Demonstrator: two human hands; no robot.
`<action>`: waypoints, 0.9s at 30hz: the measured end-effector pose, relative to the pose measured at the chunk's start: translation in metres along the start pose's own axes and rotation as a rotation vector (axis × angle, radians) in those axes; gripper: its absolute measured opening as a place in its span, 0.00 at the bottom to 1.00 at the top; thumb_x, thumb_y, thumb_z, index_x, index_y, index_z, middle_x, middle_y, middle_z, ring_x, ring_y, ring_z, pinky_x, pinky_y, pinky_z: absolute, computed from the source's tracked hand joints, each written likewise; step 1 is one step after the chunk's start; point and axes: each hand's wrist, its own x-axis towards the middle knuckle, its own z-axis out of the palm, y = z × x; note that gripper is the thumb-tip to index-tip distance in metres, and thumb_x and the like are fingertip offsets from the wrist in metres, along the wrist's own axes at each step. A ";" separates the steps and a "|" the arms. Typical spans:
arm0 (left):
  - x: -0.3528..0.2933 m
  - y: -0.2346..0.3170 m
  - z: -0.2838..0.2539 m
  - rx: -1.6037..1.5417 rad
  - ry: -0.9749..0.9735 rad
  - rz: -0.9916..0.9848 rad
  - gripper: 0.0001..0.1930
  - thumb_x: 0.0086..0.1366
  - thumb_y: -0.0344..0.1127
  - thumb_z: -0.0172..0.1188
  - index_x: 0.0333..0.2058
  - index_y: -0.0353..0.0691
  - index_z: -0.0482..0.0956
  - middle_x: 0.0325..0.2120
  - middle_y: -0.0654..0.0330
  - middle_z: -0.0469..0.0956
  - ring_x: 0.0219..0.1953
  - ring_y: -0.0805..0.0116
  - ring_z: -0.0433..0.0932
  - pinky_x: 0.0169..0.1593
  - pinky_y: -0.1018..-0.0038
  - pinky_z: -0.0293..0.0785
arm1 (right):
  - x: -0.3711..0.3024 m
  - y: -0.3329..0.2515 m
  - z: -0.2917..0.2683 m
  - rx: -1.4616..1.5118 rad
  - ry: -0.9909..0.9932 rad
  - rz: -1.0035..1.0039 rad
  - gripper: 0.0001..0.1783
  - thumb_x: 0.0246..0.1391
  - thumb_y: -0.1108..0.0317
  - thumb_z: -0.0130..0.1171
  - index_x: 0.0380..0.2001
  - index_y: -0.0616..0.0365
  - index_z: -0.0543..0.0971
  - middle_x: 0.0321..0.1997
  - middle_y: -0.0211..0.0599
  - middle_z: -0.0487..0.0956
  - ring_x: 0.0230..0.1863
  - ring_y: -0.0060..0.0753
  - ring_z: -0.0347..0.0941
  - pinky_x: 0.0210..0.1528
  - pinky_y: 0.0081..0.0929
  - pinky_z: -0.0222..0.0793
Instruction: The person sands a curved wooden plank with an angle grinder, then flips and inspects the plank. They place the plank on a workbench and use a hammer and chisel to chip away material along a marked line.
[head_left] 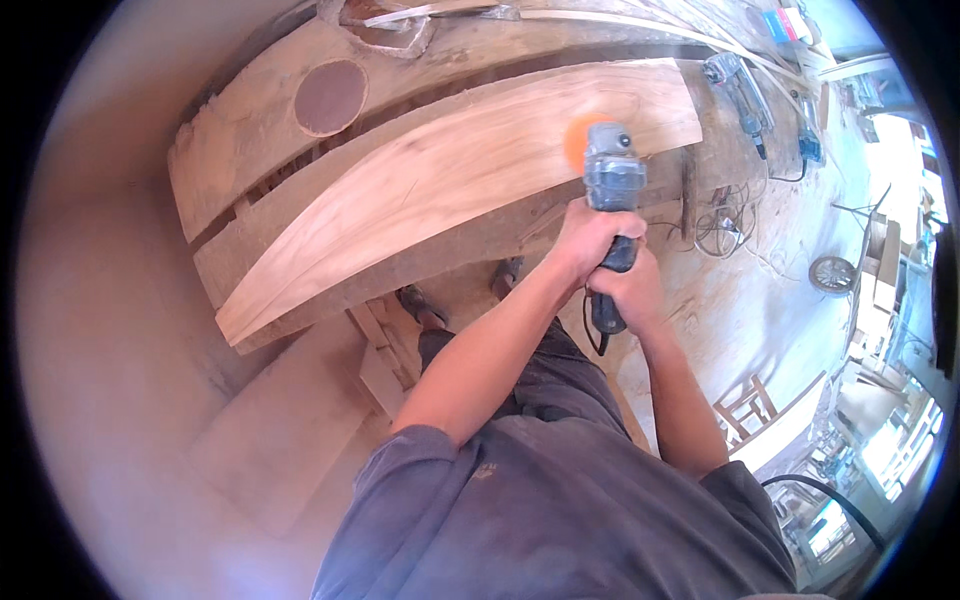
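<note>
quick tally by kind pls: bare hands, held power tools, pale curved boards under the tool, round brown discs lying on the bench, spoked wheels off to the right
Hands: 2, left hand and right hand
Held tool: 1
Pale board: 1
Brown disc: 1
Wheel: 1
Total: 6

We see a round brown disc (331, 97) at upper left, a blue-grey power tool (741, 97) at upper right, and a wheel (832, 274) farther right.
</note>
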 end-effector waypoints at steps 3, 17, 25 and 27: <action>-0.004 0.004 0.003 -0.030 0.037 -0.047 0.11 0.52 0.33 0.67 0.30 0.30 0.84 0.28 0.52 0.85 0.29 0.63 0.83 0.37 0.65 0.81 | 0.002 0.001 -0.004 0.100 -0.093 0.085 0.27 0.37 0.70 0.72 0.44 0.65 0.77 0.38 0.36 0.80 0.36 0.25 0.79 0.39 0.30 0.76; -0.111 -0.009 -0.122 -0.150 0.204 0.058 0.11 0.53 0.31 0.65 0.35 0.31 0.82 0.31 0.49 0.86 0.33 0.62 0.85 0.43 0.66 0.82 | -0.056 -0.027 0.121 -0.059 -0.294 -0.013 0.28 0.37 0.68 0.71 0.44 0.65 0.78 0.39 0.34 0.81 0.39 0.27 0.78 0.43 0.30 0.75; -0.177 -0.010 -0.216 -0.150 0.263 0.133 0.14 0.53 0.34 0.63 0.34 0.29 0.86 0.34 0.50 0.87 0.35 0.62 0.85 0.45 0.68 0.80 | -0.085 -0.017 0.224 -0.103 -0.406 0.009 0.31 0.36 0.63 0.74 0.46 0.65 0.77 0.39 0.40 0.83 0.41 0.30 0.80 0.44 0.33 0.77; -0.188 -0.018 -0.245 -0.168 0.238 0.159 0.14 0.53 0.34 0.63 0.34 0.28 0.86 0.34 0.50 0.87 0.34 0.62 0.85 0.45 0.67 0.80 | -0.092 -0.012 0.251 -0.179 -0.399 -0.034 0.33 0.36 0.61 0.74 0.47 0.66 0.77 0.40 0.49 0.85 0.42 0.42 0.84 0.46 0.37 0.78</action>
